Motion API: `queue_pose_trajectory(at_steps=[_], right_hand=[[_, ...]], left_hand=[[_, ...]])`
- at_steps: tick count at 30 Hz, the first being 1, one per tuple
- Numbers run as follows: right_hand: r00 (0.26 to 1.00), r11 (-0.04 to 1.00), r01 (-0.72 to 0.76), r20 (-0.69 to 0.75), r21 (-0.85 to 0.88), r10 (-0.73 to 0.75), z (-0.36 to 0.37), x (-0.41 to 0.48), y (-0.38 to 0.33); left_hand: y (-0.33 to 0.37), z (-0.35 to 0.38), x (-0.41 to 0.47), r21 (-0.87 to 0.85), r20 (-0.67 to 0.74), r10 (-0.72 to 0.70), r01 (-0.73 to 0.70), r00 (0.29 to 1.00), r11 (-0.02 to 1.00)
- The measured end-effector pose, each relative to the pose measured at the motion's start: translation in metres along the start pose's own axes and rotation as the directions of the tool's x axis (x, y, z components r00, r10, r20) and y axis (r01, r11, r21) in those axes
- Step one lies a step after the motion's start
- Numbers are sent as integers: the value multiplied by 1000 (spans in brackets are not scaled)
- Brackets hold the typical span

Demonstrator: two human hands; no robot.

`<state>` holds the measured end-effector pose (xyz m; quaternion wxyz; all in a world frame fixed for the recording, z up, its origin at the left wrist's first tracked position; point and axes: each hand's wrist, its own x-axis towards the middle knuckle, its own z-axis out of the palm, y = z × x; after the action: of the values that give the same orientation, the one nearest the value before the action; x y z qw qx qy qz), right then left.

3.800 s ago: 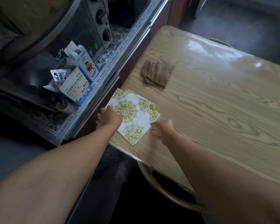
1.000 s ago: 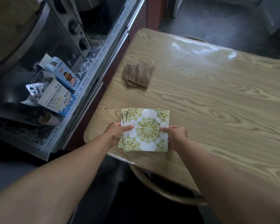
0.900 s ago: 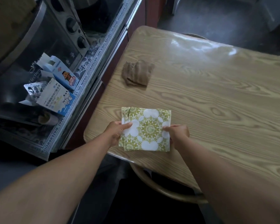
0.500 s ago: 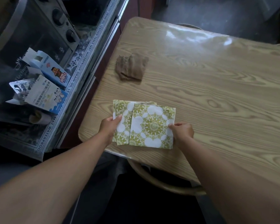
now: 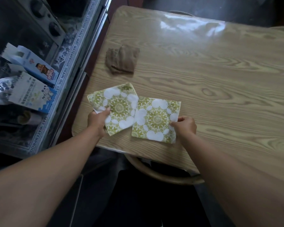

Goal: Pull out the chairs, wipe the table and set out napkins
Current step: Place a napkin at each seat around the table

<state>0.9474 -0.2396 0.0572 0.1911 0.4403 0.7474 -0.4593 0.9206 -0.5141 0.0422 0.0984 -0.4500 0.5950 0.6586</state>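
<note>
Two green-and-white patterned paper napkins sit near the front left corner of the wood-grain table. The left hand grips the left napkin at its near left corner, thumb on top, the other fingers hidden beneath the paper. This napkin is turned at an angle, and a second edge peeks out under its near corner, so it may be more than one sheet; how many cannot be told. Whether it lies flat or is raised a little is also unclear. The right hand pinches the right edge of the right napkin with curled fingers; this one lies flat and nearly square to the table's front edge. The two napkins meet along the right one's left edge, where the left one seems to overlap it slightly.

Farther back on the table, apart from the napkins, lies a crumpled brown cloth. A glare patch washes out the far end of the tabletop. The curved wooden back of a chair shows below the front edge, its seat lost in shadow. To the left, a counter with a printed table mat holds a white-and-blue carton and a toaster oven, cut off by the frame
</note>
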Motion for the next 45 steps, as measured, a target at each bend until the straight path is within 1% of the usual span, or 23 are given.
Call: queue_pose_trajectory(at_steps=[3,5,9,17,20,25,35,41,43,45], right_hand=[[998,1000,11,-62,2,-11,-7,2,5],[997,1000,13,-78,6,-13,-11,3,7],[997,1000,15,-77,14,-14,-18,3,11],[998,997,56,-37,-49,-57,-28,2,24],[997,996,58,-47,-68,-62,-29,1,27],[998,999,35,-53,-27,-36,-30,1,28],[999,999,17,-39,-45,-19,-30,2,25],[999,997,29,-35,-68,-31,-32,2,26],[997,993,62,-28,-99,-65,-33,1,26],[989,978,125,-60,-166,-137,-35,-2,25]], left_hand=[[5,0,0,-77,-25,-3,1,1000,997],[6,3,-1,-114,-28,-1,-3,1000,993],[7,11,-3,-148,8,-2,3,1000,989],[13,24,-7,-169,39,19,-12,999,986],[14,28,-9,-181,44,16,-8,999,984],[17,39,-13,-214,64,37,-23,997,977],[41,57,-20,-290,141,72,-28,987,957],[43,69,-27,-272,217,56,5,975,962],[40,74,-31,-251,252,38,27,967,968],[36,80,-35,-214,300,14,53,954,975]])
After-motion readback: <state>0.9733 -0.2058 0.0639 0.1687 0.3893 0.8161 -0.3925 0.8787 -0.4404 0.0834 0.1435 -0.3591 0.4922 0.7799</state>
